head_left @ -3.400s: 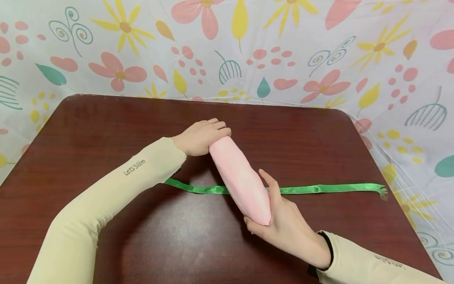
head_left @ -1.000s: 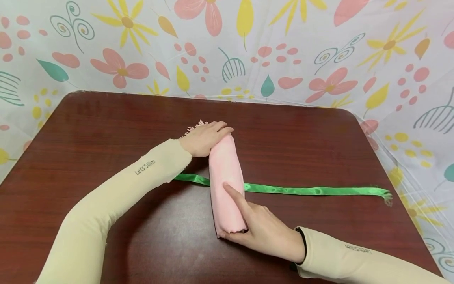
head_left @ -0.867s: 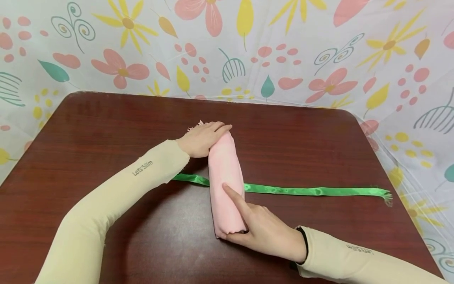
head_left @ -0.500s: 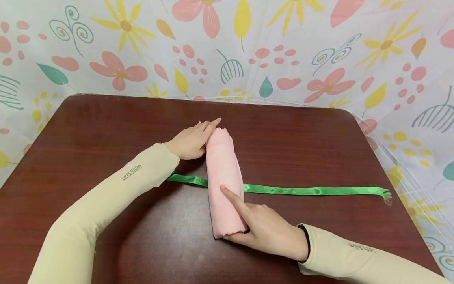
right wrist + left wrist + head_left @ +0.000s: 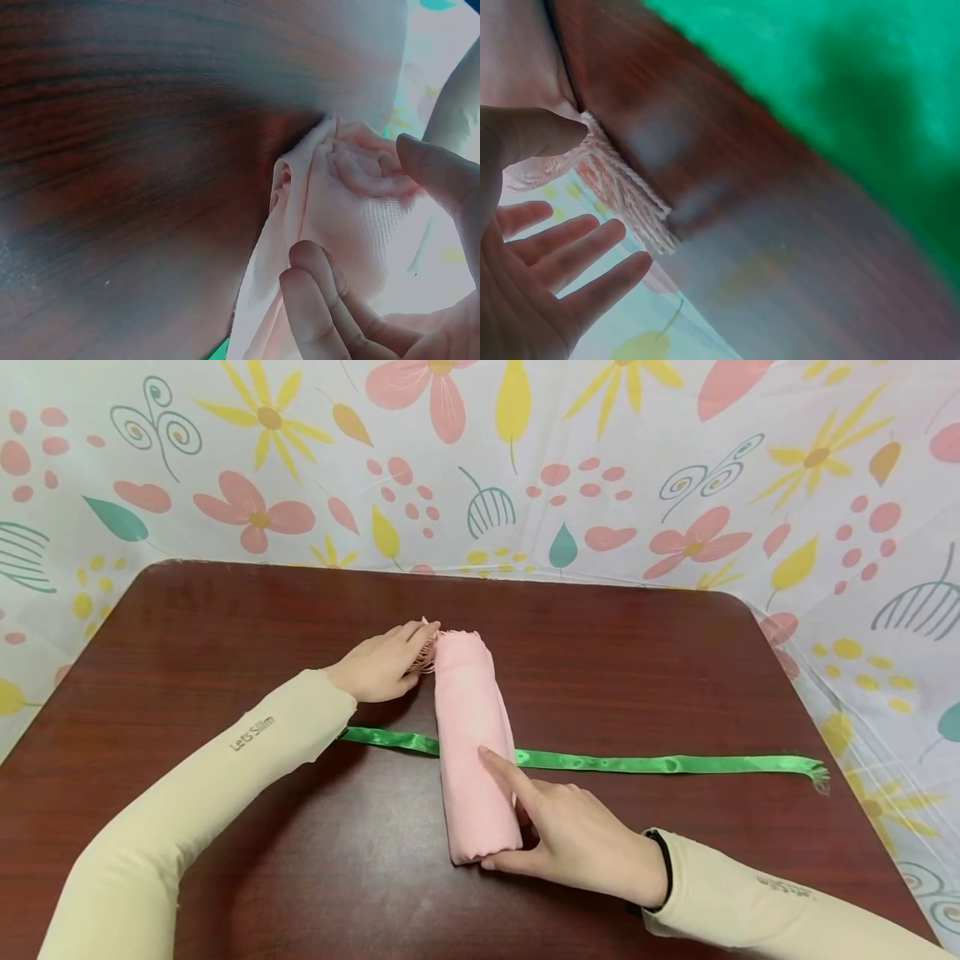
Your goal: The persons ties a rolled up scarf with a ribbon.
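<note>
A pink scarf (image 5: 474, 727), rolled into a long bundle, lies on the table with its length running away from me. Pale fringe sticks out at its far left end, and the left wrist view shows this fringe (image 5: 626, 184) up close. My left hand (image 5: 382, 662) is beside that end, fingers spread and fairly straight, the thumb near the strands. My right hand (image 5: 577, 835) is at the near right end, with a straight index finger on top of the roll and the thumb by its near edge. In the right wrist view its fingers (image 5: 311, 300) look loose beside the folded end (image 5: 352, 180).
A green satin ribbon (image 5: 660, 764) runs crosswise under the roll, its right end (image 5: 817, 772) frayed; its left part passes behind my left sleeve (image 5: 277, 735). The dark brown table (image 5: 337, 877) has a flower-patterned cloth (image 5: 480, 460) behind it.
The roll was turned from a slant to nearly straight and set down. My left hand has since slid left off its far end, uncovering fringe. The right hand has drawn back slightly.
</note>
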Tool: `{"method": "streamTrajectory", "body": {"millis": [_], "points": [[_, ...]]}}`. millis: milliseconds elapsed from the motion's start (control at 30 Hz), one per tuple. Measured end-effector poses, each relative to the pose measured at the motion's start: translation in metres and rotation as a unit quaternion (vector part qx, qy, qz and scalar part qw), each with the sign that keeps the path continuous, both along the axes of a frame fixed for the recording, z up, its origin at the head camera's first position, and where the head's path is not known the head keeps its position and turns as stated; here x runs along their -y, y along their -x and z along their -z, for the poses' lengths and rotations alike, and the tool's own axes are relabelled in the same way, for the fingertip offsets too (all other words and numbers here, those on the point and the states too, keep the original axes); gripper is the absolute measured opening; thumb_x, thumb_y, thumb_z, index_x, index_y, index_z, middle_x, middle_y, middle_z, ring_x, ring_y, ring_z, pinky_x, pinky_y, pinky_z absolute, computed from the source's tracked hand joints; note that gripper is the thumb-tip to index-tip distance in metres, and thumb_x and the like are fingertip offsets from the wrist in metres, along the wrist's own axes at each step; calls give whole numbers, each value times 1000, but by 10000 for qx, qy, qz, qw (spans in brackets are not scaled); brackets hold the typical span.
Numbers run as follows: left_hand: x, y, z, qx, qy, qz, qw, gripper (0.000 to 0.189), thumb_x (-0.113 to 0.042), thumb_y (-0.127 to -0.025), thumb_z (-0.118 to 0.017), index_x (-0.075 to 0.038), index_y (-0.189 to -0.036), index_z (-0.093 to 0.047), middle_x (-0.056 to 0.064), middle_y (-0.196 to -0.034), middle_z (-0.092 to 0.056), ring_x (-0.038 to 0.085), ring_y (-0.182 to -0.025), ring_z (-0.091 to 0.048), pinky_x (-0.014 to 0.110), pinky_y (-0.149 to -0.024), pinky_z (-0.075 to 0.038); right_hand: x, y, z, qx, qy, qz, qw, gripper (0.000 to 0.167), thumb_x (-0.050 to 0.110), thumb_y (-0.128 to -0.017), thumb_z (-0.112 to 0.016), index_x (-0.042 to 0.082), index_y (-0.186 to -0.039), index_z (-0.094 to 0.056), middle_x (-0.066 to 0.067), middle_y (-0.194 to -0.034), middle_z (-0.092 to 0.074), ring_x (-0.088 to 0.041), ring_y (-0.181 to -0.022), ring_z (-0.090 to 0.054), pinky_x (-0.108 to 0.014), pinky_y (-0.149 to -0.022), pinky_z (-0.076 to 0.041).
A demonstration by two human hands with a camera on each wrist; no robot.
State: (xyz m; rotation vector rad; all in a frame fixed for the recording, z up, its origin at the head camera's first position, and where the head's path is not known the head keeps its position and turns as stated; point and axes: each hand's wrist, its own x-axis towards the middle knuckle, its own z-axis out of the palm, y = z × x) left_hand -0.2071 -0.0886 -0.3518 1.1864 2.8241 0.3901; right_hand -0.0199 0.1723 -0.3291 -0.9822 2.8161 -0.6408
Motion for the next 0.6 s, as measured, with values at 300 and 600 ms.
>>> {"method": "streamTrajectory", "body": {"millis": [300, 600], "points": [[13, -3, -3, -50, 119, -210, 9997, 60, -12, -88, -59, 3, -141, -35, 20, -135, -43, 34, -123, -47, 46, -96, -46, -9, 4, -5, -218, -356, 107, 9991, 101, 51, -65, -83, 20, -147, -34, 9, -85, -61, 2, -63, -47, -17, -53, -38], [29, -9, -5, -120, 259, -280, 9992, 53, -12, -87, -60, 4, -135, -43, 20, -132, -46, 35, -121, -48, 46, -96, -46, -20, 9, -8, -406, -819, 176, 9957, 94, 39, -63, -87, 18, -142, -41, -1, -110, -63, -12, -80, -62, -27, -60, -49]]}}
